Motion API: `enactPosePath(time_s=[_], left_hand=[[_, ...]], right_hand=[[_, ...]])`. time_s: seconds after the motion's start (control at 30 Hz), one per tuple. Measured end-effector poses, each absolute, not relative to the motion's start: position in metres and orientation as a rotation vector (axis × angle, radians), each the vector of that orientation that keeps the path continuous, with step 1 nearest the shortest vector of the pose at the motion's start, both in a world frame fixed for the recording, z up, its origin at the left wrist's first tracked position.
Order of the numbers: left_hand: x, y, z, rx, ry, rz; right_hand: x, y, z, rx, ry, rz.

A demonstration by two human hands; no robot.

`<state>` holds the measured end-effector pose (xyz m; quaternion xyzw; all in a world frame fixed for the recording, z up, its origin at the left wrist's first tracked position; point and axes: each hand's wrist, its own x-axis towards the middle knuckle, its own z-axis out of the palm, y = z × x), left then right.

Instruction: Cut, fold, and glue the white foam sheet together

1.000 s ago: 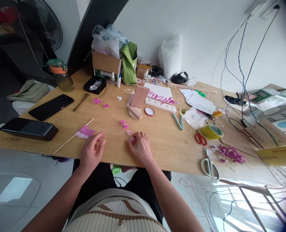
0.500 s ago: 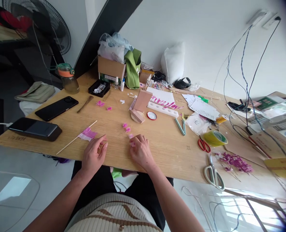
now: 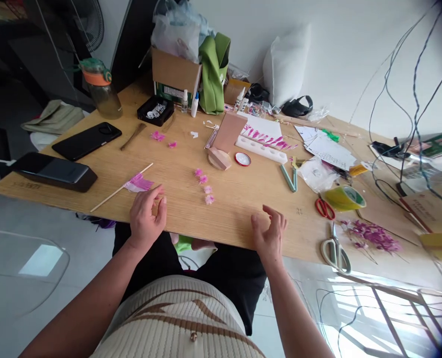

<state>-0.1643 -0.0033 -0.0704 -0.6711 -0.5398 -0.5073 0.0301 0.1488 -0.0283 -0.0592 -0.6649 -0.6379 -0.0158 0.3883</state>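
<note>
My left hand (image 3: 147, 211) rests at the table's front edge, its fingers loosely curved and apart with nothing between them. Just beyond its fingertips lies a pink-and-white piece of fringed material (image 3: 138, 183), touching a thin wooden stick (image 3: 122, 187). My right hand (image 3: 269, 228) is over the front edge farther right, thumb and fingers apart and holding nothing. Between the hands, a short row of small pink flowers (image 3: 208, 190) lies on the wooden table (image 3: 231, 219). Two more pink pieces, including a flower (image 3: 157, 135), lie farther back on the left.
Two phones, one black phone (image 3: 87, 141), lie at left near a bottle (image 3: 102, 94). White-handled scissors (image 3: 335, 253), red scissors (image 3: 324, 208), a tape roll (image 3: 345, 198) and purple flower stems (image 3: 373, 235) are at right. A cardboard box (image 3: 176, 69) and foam strip (image 3: 261, 150) stand behind.
My right hand has moved right, away from the row of pink flowers, leaving the nearest flower on the table. My left hand has barely moved. The view has shifted slightly.
</note>
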Motion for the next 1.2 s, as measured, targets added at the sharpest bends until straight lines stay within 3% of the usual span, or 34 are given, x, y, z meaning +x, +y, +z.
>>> enactPosePath(time_s=[1.2], left_hand=[[-0.1593, -0.0002, -0.0775, -2.016, -1.721, -1.41]], right_hand=[[0.1486, -0.039, -0.0673, -1.568, -1.569, -0.086]])
